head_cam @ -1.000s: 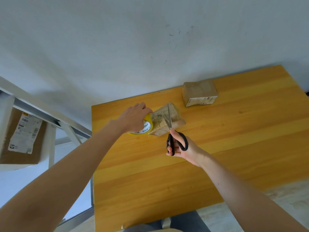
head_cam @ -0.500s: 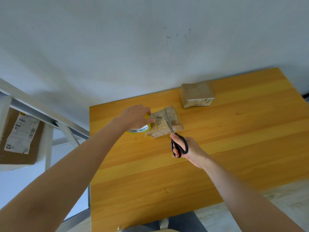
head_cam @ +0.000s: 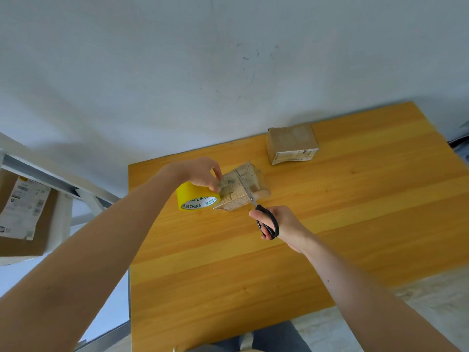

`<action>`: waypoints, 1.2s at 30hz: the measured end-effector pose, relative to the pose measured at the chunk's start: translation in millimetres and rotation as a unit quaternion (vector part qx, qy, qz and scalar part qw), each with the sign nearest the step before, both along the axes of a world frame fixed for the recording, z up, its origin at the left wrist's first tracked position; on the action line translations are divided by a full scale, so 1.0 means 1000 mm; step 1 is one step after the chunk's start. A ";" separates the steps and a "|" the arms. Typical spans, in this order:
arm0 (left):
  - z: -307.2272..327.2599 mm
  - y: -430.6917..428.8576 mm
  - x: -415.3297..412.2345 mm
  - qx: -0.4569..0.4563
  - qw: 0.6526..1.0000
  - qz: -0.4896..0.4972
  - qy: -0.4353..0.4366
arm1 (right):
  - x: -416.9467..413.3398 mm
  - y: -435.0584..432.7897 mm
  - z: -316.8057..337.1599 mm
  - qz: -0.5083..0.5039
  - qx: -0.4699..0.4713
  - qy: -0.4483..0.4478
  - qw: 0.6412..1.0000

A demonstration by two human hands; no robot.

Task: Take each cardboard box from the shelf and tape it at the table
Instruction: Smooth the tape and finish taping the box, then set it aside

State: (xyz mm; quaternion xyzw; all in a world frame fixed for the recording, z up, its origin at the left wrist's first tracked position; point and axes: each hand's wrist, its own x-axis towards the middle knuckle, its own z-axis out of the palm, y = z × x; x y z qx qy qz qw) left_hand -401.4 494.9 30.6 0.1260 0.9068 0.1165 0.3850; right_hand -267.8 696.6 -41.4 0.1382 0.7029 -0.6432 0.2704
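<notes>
Holding black scissors (head_cam: 259, 208), the right grip (head_cam: 288, 224) lays their blades away across the cardboard box (head_cam: 232, 195); left grip (head_cam: 195, 171) clasps the yellow tape roll (head_cam: 187, 194) just left.

The bare left arm reaches from the lower left of the frame up to the centre, where the left hand (head_cam: 196, 174) is palm down, with bent fingers and thumb pinching the left edge of a box (head_cam: 241, 189). The right arm comes in from the lower right. The right hand (head_cam: 286, 224) is curled, fingers through the handles of scissors (head_cam: 266, 221).
</notes>
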 end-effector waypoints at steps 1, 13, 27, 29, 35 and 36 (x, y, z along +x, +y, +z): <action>0.000 0.001 -0.001 -0.007 1.000 0.003 -0.011 | -0.001 0.000 0.001 0.002 0.000 -0.001 1.000; 0.007 0.001 -0.006 0.051 0.987 0.069 -0.135 | -0.004 -0.002 0.003 0.008 -0.051 -0.016 0.999; -0.009 -0.022 0.019 0.133 0.988 0.072 -0.022 | -0.008 -0.001 0.015 0.046 -0.016 0.024 0.999; -0.015 -0.030 0.024 0.162 0.982 0.095 0.004 | -0.005 -0.006 0.011 0.071 -0.002 0.022 0.997; -0.037 -0.059 0.040 0.182 0.971 0.147 0.045 | 0.018 -0.009 -0.014 0.180 0.081 -0.006 0.980; -0.043 -0.065 0.043 0.185 0.967 0.168 0.051 | 0.021 -0.009 -0.017 0.196 0.099 -0.012 0.976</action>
